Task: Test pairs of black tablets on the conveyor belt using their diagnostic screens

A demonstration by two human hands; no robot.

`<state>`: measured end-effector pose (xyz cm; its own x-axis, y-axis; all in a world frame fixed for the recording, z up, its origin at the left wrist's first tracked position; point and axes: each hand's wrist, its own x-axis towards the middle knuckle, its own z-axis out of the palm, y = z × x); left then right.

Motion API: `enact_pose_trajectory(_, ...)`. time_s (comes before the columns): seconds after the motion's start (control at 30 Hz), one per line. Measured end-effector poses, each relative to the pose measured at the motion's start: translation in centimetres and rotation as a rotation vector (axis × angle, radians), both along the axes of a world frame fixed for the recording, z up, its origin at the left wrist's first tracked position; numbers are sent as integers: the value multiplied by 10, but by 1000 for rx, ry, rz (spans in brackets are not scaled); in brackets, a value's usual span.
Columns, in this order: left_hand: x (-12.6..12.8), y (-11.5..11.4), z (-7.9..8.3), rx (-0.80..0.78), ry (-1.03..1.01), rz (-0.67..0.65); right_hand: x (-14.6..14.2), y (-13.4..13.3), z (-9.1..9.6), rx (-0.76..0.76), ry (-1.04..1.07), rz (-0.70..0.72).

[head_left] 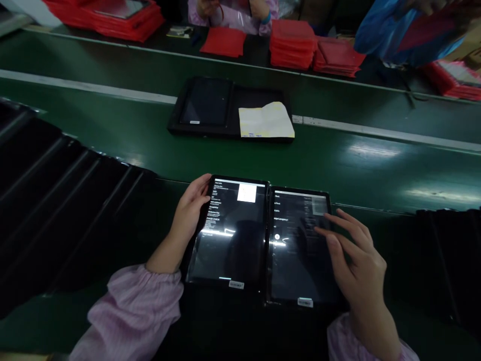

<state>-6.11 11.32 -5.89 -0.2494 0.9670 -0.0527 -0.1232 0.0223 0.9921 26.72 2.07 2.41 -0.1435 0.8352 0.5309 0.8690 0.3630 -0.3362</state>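
Two black tablets lie side by side in front of me with lit screens. The left tablet (229,235) shows lines of white text and a white square; the right tablet (296,260) shows a dim menu overlapped by a second, fading page. Each has a small barcode label at its lower edge. My left hand (191,208) holds the upper left edge of the left tablet, thumb on the near side and fingers partly hidden. Over the right part of the other screen, my right hand (356,255) has its fingers spread; fingertip contact with the glass is unclear.
Across the green conveyor (150,145), a black tray (206,131) carries another tablet (206,103) and a white paper (266,120). Dark stacked items (56,200) line the left; more dark items (451,250) are right. Red pouches (293,45) and co-workers' hands (259,9) are opposite.
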Motion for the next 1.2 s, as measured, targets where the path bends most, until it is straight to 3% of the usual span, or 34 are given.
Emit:
enact_pose_trajectory(0.27,-2,-1,-3,-22,129,-99,0,5,-6,-13,-24,21)
enact_pose_trajectory(0.6,3,3,1,21,12,54,6,26,-28,-152,-168,-28)
enact_pose_trajectory(0.93,2,16,0,-25,80,45,11,18,-20,-75,-29,-73)
enact_pose_trajectory(1.2,7,15,3,-42,40,90,7,9,-11,-23,-21,27)
